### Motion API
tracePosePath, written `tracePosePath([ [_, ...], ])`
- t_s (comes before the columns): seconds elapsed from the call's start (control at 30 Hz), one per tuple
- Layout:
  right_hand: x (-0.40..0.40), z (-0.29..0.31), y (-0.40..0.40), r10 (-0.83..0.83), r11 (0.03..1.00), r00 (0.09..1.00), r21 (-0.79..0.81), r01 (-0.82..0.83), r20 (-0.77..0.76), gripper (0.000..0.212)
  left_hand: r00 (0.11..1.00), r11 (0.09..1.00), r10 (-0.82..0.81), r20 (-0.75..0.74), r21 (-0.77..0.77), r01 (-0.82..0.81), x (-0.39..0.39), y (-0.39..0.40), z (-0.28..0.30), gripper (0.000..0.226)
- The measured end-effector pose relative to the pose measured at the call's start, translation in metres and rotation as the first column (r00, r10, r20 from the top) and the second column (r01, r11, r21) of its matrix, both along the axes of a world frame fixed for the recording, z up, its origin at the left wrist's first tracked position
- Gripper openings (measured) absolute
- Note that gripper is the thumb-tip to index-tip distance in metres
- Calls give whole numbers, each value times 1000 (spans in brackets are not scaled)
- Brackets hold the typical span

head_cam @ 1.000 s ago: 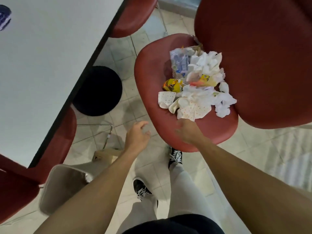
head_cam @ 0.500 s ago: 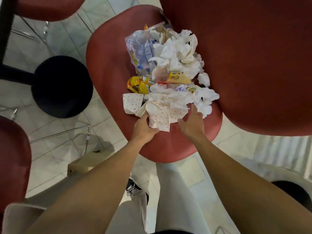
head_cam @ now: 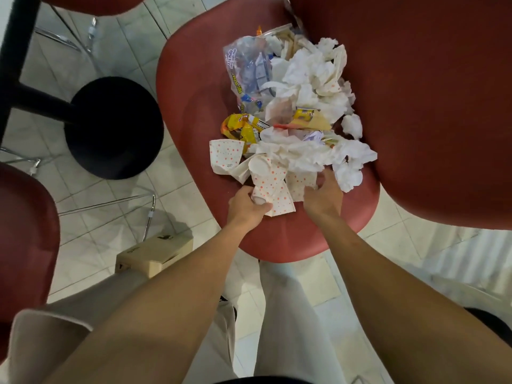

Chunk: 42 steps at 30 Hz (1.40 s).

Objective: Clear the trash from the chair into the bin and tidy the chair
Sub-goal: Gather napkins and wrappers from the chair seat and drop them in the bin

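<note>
A red chair (head_cam: 194,112) holds a heap of trash: crumpled white tissues (head_cam: 310,76), a clear plastic bag (head_cam: 246,70), a yellow wrapper (head_cam: 241,128) and dotted paper cups. My left hand (head_cam: 245,205) is closed around a crushed orange-dotted paper cup (head_cam: 271,187) at the front of the heap. My right hand (head_cam: 324,196) sits just to its right, fingers curled into another dotted paper piece (head_cam: 300,181) and the tissues; whether it grips anything I cannot tell. No bin shows clearly in view.
The chair's red backrest (head_cam: 429,106) rises at the right. A black round table foot (head_cam: 113,126) stands on the tiled floor at left, with another red chair (head_cam: 25,234) near it. A cardboard box (head_cam: 155,252) lies on the floor by my legs.
My hands went from hovering before the seat's front edge to the heap. The left hand has closed on the dotted cup and the right hand has reached into the paper beside it.
</note>
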State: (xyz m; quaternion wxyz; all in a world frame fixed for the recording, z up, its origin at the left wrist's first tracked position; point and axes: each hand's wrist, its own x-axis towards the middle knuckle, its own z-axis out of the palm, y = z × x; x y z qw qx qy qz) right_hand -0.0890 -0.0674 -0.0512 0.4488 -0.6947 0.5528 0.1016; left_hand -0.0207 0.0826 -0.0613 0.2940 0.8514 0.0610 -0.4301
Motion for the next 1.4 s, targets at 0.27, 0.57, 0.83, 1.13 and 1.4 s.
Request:
tracePosePath([
  [0.27, -36, 56, 31, -59, 970, 998, -238, 49, -34, 43, 999, 999, 47, 25, 10, -47, -16, 55, 45, 48],
  [0.57, -49, 121, 130, 62, 979, 997, -198, -50, 56, 36, 978, 981, 175, 115, -107, -163, -38, 159, 106, 44],
  [0.83, -29, 159, 266, 351, 936, 916, -63, -345, 193, 31, 889, 909, 416, 190, -86, -407, -63, 316, 135, 54],
  [1.13, -15, 163, 414, 630, 766, 743, -17, -643, 226, 35, 682, 717, 681, 266, -53, -695, -119, 476, 146, 47],
  [1.4, -32, 155, 503, 759, 623, 616, 37, -781, 210, 36, 577, 606, 742, 341, 28, -795, -159, 551, 136, 65],
])
